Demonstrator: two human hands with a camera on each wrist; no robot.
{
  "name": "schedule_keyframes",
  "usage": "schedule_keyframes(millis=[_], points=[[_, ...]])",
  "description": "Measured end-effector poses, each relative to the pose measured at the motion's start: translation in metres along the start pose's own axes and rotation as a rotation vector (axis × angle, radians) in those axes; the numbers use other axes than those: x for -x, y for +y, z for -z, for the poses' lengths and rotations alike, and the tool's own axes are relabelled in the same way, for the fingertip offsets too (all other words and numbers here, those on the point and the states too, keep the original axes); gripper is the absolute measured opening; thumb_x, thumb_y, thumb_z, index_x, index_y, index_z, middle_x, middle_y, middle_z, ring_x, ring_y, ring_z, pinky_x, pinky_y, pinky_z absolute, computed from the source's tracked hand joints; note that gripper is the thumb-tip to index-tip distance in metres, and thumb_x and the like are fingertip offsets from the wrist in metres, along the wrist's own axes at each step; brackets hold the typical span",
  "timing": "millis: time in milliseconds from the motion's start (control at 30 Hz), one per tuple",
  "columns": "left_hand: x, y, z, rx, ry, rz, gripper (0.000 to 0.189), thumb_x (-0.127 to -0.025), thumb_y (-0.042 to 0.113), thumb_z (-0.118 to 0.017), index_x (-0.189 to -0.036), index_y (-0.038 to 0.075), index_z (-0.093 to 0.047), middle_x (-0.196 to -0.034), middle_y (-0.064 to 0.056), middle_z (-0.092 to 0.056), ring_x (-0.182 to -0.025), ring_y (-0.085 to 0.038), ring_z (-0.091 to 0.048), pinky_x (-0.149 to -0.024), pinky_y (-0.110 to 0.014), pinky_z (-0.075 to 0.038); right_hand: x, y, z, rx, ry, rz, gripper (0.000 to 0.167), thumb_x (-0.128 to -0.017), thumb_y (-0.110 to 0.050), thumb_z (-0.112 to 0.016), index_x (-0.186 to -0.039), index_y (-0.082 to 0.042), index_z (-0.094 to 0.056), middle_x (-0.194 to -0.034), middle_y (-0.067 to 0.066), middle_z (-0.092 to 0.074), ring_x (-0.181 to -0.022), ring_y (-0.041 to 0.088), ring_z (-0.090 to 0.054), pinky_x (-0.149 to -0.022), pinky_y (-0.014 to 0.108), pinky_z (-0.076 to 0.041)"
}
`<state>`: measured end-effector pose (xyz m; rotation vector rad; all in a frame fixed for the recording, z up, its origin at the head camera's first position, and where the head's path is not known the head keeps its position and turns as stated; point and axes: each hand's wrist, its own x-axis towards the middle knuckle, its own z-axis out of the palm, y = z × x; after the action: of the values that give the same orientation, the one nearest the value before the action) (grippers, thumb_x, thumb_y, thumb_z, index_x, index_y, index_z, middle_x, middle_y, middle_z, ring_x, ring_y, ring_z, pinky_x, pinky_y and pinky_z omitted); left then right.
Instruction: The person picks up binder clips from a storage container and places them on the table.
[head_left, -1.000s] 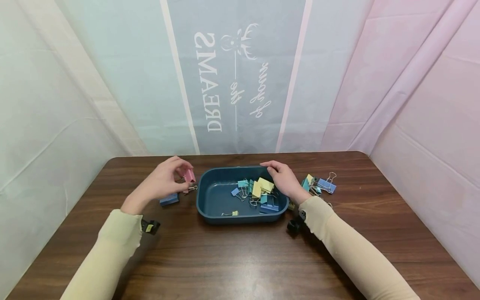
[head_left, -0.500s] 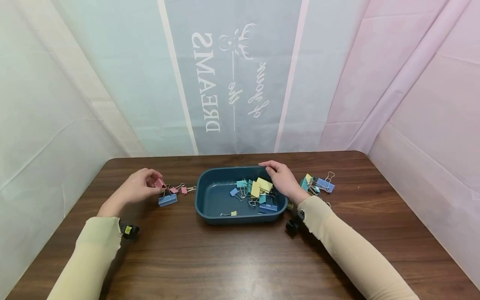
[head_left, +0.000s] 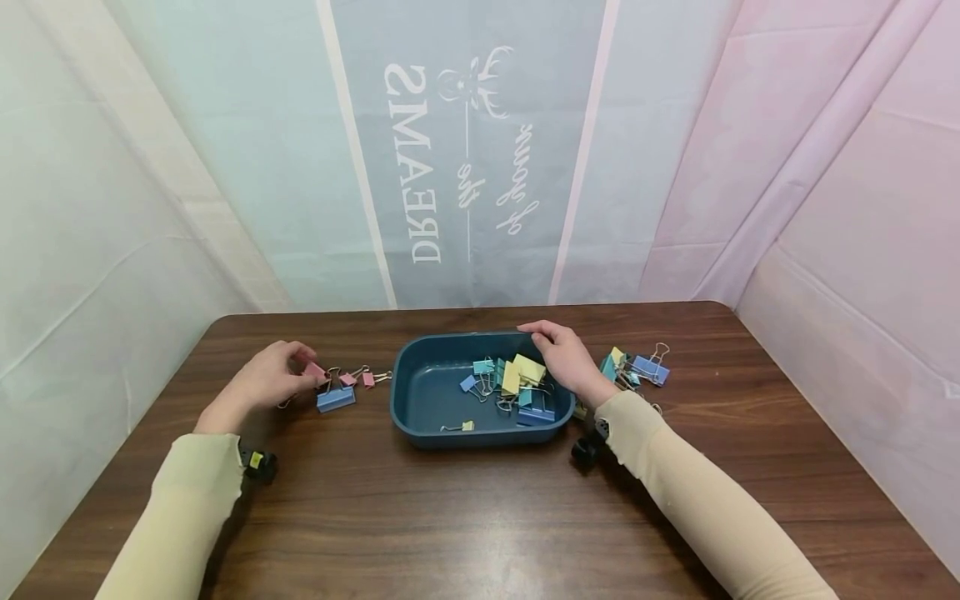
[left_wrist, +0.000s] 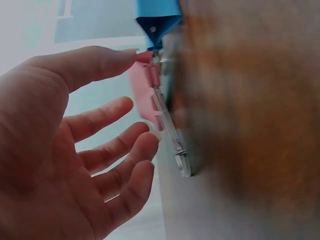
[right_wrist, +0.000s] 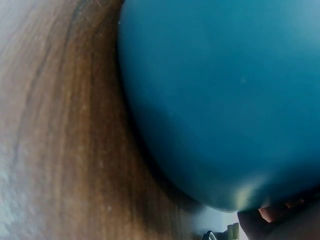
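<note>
My left hand [head_left: 270, 375] is low over the table's left side, thumb and fingers spread apart around a pink binder clip [left_wrist: 144, 95]. In the left wrist view the thumb tip overlaps the clip's top end, while the other fingers are loosely bent with a gap to it. A blue binder clip [head_left: 335, 399] and two small pink binder clips [head_left: 348, 379] lie just right of that hand. My right hand [head_left: 567, 360] holds the far right rim of a dark blue tray [head_left: 480, 440]. Inside the tray are yellow, teal and blue binder clips [head_left: 512, 379].
Right of the tray lies a pile of binder clips [head_left: 651, 371] in blue, teal and yellow, partly hidden by my right arm. The wooden table [head_left: 480, 517] meets a pale curtain [head_left: 480, 275] at its far edge.
My left hand has moved left from beside the tray with the pink clip, then lowered it to the table and loosened its fingers. The right hand stays on the tray.
</note>
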<state>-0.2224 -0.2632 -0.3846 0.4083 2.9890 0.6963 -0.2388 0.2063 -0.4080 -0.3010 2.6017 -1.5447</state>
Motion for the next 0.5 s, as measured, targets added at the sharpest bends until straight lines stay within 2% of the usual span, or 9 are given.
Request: schedule_keyframes(millis=[133, 233, 500], points=[[0.002, 0.007, 0.005, 0.003, 0.032, 0.005, 0.045, -0.091, 0.029, -0.07, -0.122, -0.002, -0.061, -0.117, -0.021, -0.06, -0.101, -0.035, -0.058, -0.085, -0.054, -0.045, 0.0, 0.0, 0.0, -0.001, -0.001, 0.002, 0.035, -0.109, -0.022, -0.039, -0.139, -0.017, -0.058, -0.148, 0.009, -0.046, -0.136, 0.029, -0.042, -0.104, 0.054, -0.038], [0.001, 0.019, 0.006, 0.014, 0.055, -0.026, 0.044, -0.092, 0.031, -0.071, -0.122, 0.001, -0.062, -0.117, -0.02, -0.061, -0.096, -0.031, -0.061, -0.082, -0.052, -0.046, -0.001, 0.0, 0.001, -0.006, -0.002, 0.0, 0.035, -0.109, -0.021, -0.039, -0.139, -0.017, -0.058, -0.148, 0.009, -0.046, -0.136, 0.029, -0.042, -0.102, 0.053, -0.04], [-0.01, 0.069, -0.003, 0.076, 0.094, -0.143, 0.028, -0.091, 0.024, -0.072, -0.115, 0.011, -0.065, -0.109, -0.01, -0.066, -0.08, -0.017, -0.063, -0.071, -0.04, -0.051, -0.001, -0.001, 0.001, -0.01, -0.006, -0.005, 0.035, -0.109, -0.02, -0.039, -0.138, -0.018, -0.058, -0.148, 0.009, -0.046, -0.135, 0.028, -0.043, -0.097, 0.049, -0.04]])
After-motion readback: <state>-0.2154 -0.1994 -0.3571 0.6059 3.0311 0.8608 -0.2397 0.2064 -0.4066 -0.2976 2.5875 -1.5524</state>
